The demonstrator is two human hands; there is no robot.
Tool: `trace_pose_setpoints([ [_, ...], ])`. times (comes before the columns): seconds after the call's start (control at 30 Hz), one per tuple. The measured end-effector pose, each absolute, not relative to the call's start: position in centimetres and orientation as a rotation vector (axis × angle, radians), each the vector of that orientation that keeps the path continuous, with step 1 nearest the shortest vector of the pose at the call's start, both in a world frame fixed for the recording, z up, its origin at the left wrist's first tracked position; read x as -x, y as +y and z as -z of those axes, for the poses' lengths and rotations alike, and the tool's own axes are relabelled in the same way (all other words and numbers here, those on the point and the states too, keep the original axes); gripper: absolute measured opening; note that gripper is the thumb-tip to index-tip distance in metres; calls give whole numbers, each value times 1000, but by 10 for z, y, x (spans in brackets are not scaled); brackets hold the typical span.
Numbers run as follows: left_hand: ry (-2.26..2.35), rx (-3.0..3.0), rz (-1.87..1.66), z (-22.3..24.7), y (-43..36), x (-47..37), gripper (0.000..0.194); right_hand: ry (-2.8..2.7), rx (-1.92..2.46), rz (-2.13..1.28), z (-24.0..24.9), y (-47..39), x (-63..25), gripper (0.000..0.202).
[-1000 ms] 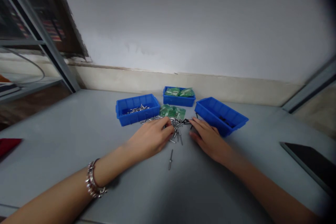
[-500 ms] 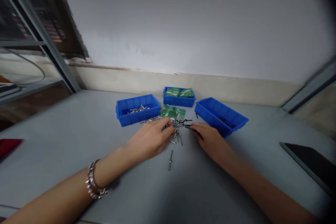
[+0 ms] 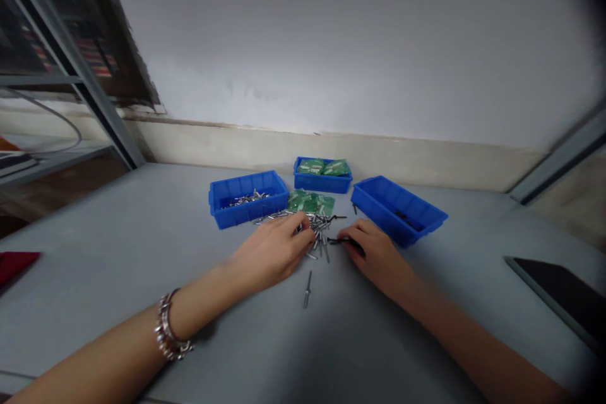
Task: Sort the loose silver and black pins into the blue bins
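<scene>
A loose pile of silver blind rivets (image 3: 318, 233) lies on the grey table. My left hand (image 3: 279, 245) rests at the pile's left side, fingers curled and closed; what they hold is hidden. To the right of the pile, my right hand (image 3: 376, 252) is closed on several black screws (image 3: 344, 242), their ends sticking out toward the pile. Another black screw (image 3: 338, 218) lies at the pile's upper right edge. One single blind rivet (image 3: 307, 289) lies apart, nearer to me.
A blue bin (image 3: 249, 209) with silver rivets stands at the left. A blue bin (image 3: 402, 209) at the right holds dark pieces. Green packets (image 3: 310, 202) lie before a small blue bin (image 3: 323, 184) of similar packets. A dark flat device (image 3: 558, 293) lies far right.
My right hand has drawn slightly down and back from the pile with the black screws, which now point more level. My left hand has stayed in place.
</scene>
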State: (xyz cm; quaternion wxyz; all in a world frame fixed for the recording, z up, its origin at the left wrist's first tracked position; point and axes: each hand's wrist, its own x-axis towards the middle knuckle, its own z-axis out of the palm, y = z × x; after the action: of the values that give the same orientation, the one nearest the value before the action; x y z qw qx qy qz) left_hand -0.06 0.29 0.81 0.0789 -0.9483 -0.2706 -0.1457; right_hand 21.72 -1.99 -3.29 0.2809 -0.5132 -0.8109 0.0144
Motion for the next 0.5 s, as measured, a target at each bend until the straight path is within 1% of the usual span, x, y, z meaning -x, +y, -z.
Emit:
trace_pose_setpoints([
  [0.5,-780,2828,416,-7,2,0,21,-2157,1364,-119,33,-24,-214,31],
])
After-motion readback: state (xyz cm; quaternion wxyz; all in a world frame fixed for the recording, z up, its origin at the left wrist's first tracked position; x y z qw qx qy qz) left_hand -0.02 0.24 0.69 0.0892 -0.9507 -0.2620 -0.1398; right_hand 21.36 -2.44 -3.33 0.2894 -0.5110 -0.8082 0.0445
